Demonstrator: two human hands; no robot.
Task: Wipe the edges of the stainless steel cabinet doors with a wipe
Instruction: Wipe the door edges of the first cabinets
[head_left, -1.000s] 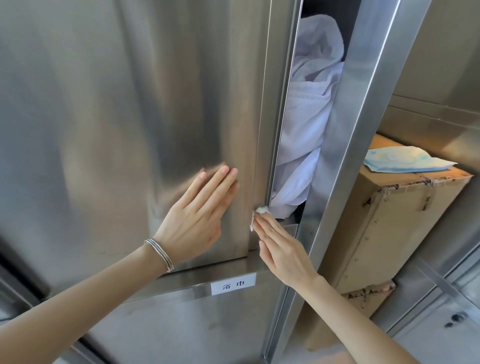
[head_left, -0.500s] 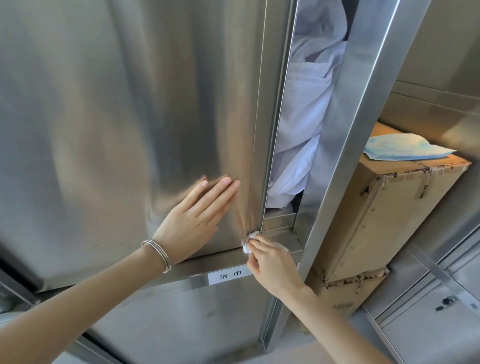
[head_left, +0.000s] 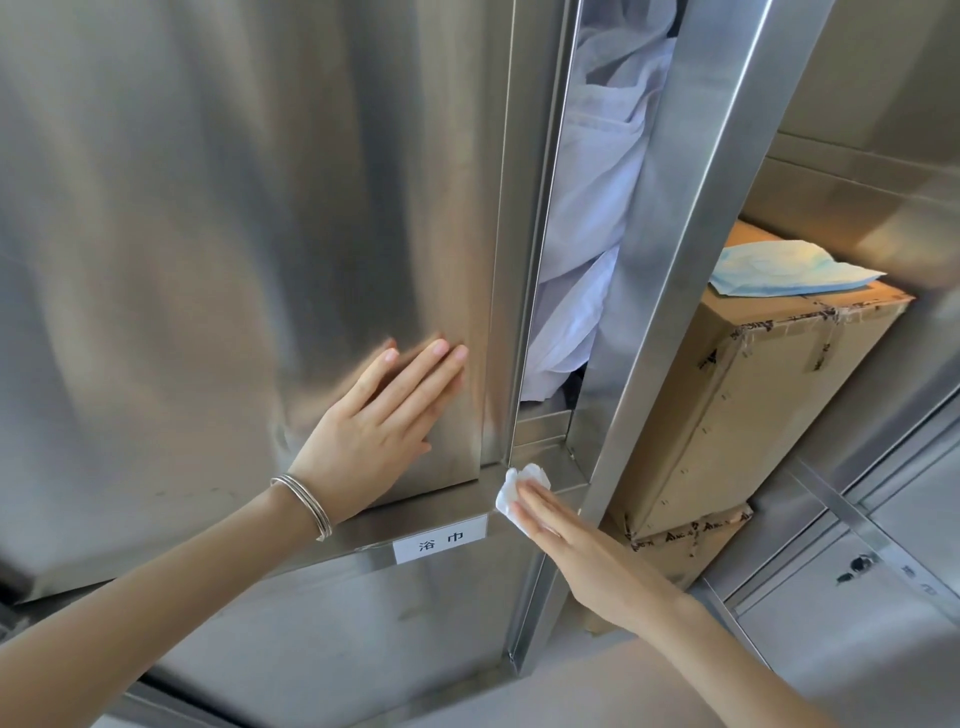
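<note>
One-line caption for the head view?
Right hand presses white wipe onto cabinet ledge; left hand flat on steel door.

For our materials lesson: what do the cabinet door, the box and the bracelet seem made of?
The cabinet door looks like brushed stainless steel: streaky, blurred reflections. The box is matte brown cardboard, taped seams. The bracelet is probably polished silver-toned metal: thin bright bands.

One white label (head_left: 440, 539), reading 浴巾 in black characters, is fixed to the steel rail (head_left: 358, 527) beneath the left door (head_left: 208, 208). Dark print on the box (head_left: 753, 405) is illegible.
</note>
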